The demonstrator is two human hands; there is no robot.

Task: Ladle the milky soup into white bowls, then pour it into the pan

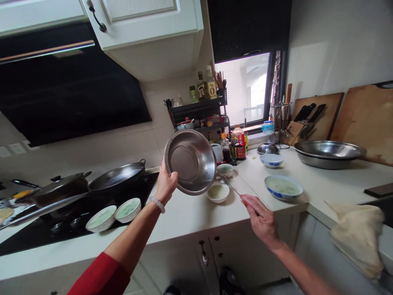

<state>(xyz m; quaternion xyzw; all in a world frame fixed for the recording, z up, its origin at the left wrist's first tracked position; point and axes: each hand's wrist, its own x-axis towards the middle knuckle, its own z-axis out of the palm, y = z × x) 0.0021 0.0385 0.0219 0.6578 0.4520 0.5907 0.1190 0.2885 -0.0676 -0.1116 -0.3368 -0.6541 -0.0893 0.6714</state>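
My left hand (166, 182) grips the rim of a steel basin (187, 157), which is tilted so that its inside faces me. In my right hand (260, 219) is the thin handle of a metal spoon (231, 186); its head is by the basin's right edge, above a small white bowl (218, 200) of pale green soup. Whether the spoon touches the bowl I cannot tell. Just behind, partly hidden by the basin, stands another soup bowl (225, 173). To the right is a larger blue-and-white bowl (283, 197) with soup.
Two soup bowls (101, 226) stand by the black stove's edge, near a wok (118, 178) and a lidded pan (59, 189). A spice rack (199, 108) and bottles are at the back. Steel basins (328, 164), knives (308, 112) and a cloth (357, 233) are on the right.
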